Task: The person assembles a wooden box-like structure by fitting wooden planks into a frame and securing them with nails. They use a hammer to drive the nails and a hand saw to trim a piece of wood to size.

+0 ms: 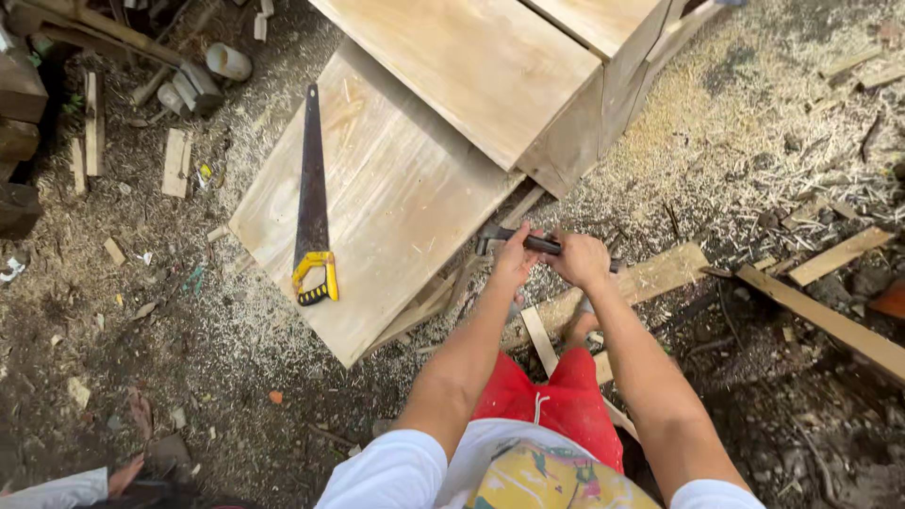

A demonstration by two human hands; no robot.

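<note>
My left hand (516, 256) and my right hand (578, 259) meet over a dark claw hammer (528, 241), held just off the near edge of a plywood panel (377, 203). The hammer's metal head points left, toward the panel's corner. My right hand wraps the handle; my left hand pinches at the shaft near the head. Whatever small thing is between the fingers is too tiny to tell. A handsaw (312, 203) with a black blade and yellow handle lies flat on the panel, to the left of my hands.
A larger plywood box (490, 66) rests on the panel's far side. Loose wood strips (820, 316) and offcuts lie on sawdust-covered ground at right. Scrap blocks and a pale cylinder (227, 61) sit at top left. Another person's hand (123, 476) shows at bottom left.
</note>
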